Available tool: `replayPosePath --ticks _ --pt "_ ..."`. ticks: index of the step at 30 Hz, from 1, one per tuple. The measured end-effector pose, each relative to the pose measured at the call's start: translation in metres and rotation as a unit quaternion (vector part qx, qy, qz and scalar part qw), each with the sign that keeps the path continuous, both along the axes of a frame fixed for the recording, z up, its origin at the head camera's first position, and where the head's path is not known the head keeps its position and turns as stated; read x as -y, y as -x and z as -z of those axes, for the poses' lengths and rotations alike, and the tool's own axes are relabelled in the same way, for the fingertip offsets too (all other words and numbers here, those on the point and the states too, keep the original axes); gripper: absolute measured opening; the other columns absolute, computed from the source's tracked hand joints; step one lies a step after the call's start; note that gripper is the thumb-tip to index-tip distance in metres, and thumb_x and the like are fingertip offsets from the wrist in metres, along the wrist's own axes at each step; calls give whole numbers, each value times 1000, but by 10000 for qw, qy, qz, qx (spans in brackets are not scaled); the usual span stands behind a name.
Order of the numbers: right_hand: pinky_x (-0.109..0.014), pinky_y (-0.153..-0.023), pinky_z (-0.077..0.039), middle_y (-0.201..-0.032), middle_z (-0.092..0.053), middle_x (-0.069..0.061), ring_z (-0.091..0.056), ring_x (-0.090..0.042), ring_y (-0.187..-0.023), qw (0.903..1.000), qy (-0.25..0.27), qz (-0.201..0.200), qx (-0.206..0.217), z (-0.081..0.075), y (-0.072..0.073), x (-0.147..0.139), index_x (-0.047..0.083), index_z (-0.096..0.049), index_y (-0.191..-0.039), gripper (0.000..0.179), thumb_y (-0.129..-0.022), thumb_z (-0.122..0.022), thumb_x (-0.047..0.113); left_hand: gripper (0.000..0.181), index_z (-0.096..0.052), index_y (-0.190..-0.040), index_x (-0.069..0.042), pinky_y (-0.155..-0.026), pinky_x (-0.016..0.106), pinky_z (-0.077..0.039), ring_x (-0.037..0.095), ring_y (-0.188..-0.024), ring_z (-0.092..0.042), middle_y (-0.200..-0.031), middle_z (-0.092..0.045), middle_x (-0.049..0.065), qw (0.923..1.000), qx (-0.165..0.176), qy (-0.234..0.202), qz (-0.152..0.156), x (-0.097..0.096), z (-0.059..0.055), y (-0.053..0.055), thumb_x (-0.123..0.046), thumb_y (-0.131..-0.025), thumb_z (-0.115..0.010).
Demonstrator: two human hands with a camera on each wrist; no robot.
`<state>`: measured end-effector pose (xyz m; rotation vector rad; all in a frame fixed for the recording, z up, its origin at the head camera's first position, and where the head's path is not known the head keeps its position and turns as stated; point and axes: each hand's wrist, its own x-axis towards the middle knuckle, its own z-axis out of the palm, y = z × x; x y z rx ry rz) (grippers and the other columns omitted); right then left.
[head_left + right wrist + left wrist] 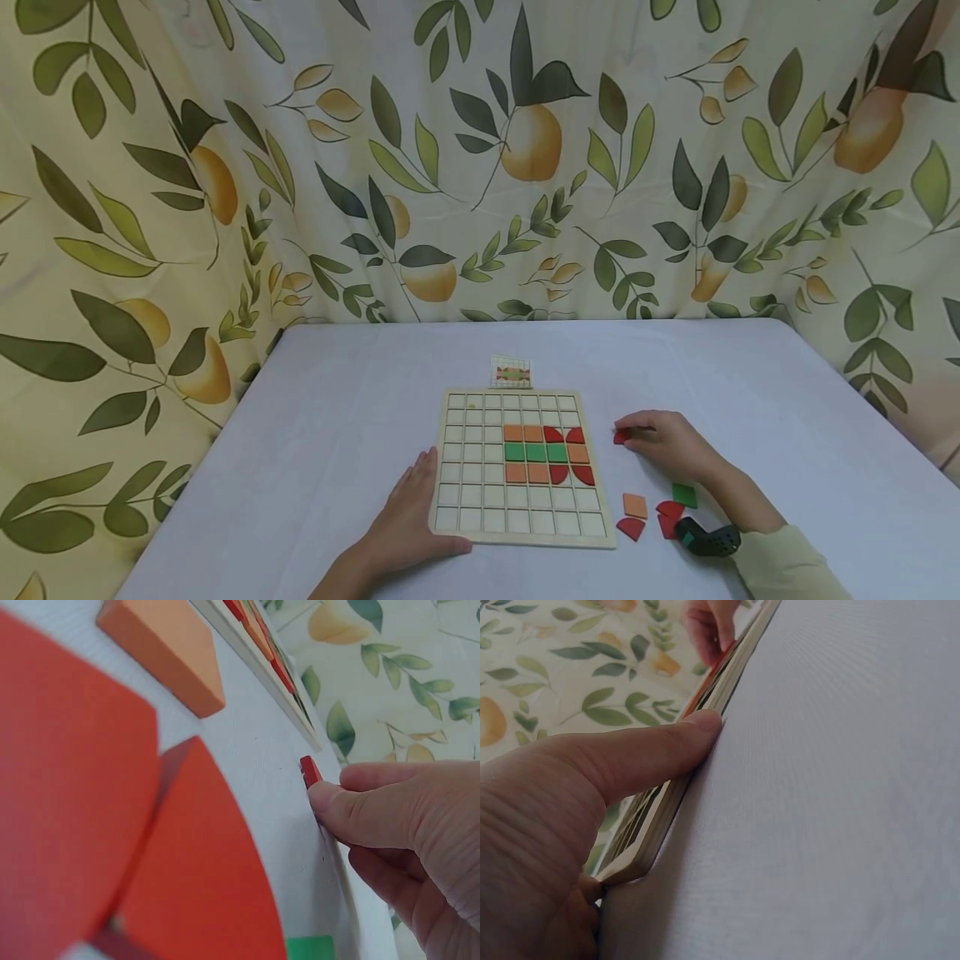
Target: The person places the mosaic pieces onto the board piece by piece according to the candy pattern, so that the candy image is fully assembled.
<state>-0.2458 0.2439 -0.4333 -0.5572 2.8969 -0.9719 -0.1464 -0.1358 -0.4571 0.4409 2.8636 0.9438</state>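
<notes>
To the right of the grid board (461,496), I see a pale, greenish-cream sleeve (787,567) on the right arm, plain, its cuff leaving the right hand (667,446) and wrist bare. Beside that cuff sits a black, curved wrist device (708,539) with a small teal patch on its board-facing end. Left of the board, the left hand (401,518) and wrist are bare too.

The white tabletop (352,400) is surrounded from nine o'clock through twelve to three by pale hanging fabric (300,37). Green leaves (386,112) and yellow-orange fruit (534,143) are printed across it.
</notes>
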Motion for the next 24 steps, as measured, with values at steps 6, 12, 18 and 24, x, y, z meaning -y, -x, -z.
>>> replayPosePath --ticks 6,12,18,24 --pt "-47 -84 -47 -101 -65 -7 -57 -31 -101 10000 -20 71 5 0 -1 -1 3 -68 -106 26 -80 -70 6 125 -12 -145 3 -108 47 -13 27 -138 -9 -150 -16 17 10000 18 -5 -6 0 0 0 -69 -60 -68" --pt "-47 -85 -46 -104 -65 -8 -55 -31 -104 9999 17 110 -7 -2 0 -1 4 -67 -109 28 -81 -69 7 124 -13 -144 4 -108 49 -13 29 -137 -10 -149 -16 19 10000 -31 -26 22 0 0 1 -69 -60 -68" --pt "-49 -85 -46 -104 -65 -7 -55 -32 -105 9999 78 -30 -106 -7 1 6 4 -67 -109 28 -81 -70 9 124 -13 -144 5 -108 49 -13 30 -137 -10 -149 -16 20 9999 -103 -6 59 0 0 2 -69 -61 -68" --pt "-48 -85 -47 -102 -66 -7 -57 -30 -102 9993 86 -276 -239 -12 3 20 3 -67 -108 29 -80 -70 7 124 -13 -144 5 -108 48 -13 29 -137 -10 -149 -16 20 9999 -104 -18 54 1 2 2 -69 -61 -68"
